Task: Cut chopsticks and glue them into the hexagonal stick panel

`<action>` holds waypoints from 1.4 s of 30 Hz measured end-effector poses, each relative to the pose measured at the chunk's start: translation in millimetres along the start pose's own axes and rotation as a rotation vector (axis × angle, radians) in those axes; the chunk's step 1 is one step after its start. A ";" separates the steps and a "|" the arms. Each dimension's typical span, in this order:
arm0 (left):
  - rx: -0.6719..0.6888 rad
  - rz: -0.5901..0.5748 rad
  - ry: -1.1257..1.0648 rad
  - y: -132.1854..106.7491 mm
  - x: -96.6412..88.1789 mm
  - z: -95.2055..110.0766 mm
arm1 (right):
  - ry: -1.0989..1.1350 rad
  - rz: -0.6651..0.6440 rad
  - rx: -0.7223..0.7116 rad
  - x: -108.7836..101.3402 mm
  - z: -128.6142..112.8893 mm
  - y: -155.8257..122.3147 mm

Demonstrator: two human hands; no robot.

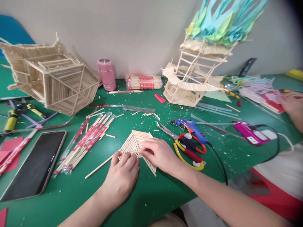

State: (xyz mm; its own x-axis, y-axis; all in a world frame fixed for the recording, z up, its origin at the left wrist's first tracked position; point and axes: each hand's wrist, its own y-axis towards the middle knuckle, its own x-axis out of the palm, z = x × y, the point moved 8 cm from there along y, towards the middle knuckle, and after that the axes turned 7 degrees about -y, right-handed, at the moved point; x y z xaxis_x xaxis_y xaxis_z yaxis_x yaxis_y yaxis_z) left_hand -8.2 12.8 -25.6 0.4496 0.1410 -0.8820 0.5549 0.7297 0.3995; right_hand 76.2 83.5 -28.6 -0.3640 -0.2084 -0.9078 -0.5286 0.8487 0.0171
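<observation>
A fan-shaped panel of thin wooden sticks [136, 138] lies flat on the green table between my hands. My left hand [124, 173] presses its bent fingers on the panel's near-left edge, over a long wooden stick [98, 167] that juts out to the lower left. At the panel's centre, where the ribs meet, my right hand [159, 154] pinches with thumb and fingertips; whatever is between them is too small to make out. Just right of that hand are scissors [169, 130], yellow-and-red-handled pliers [189, 154] and a blue glue gun [193, 127].
Wrapped chopsticks [87, 142] and a phone [35, 165] lie left. Behind stand a stick-built house model [71, 85], a pink flask [106, 74] and a taller stick model [189, 85] topped with paper leaves. Another person's hand [292, 102] is at far right, beyond a magenta box [253, 132].
</observation>
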 end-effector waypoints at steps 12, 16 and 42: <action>-0.033 0.020 -0.055 0.8 -2.7 -2.7 | 0.092 0.003 0.002 -0.7 3.7 1.4; -0.034 0.037 -0.061 -0.3 -3.6 -3.3 | 0.147 0.035 0.032 -2.6 9.7 -2.7; -0.064 0.020 -0.098 9.1 0.7 -5.7 | 0.074 0.125 0.046 2.8 7.1 -28.2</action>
State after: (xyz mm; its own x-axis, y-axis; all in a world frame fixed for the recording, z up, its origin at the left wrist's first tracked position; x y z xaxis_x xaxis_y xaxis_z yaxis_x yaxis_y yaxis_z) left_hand -6.9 23.3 -24.0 0.5280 0.0918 -0.8443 0.5013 0.7688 0.3971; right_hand 95.6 62.4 -34.6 -0.4813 -0.1338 -0.8663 -0.4405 0.8914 0.1070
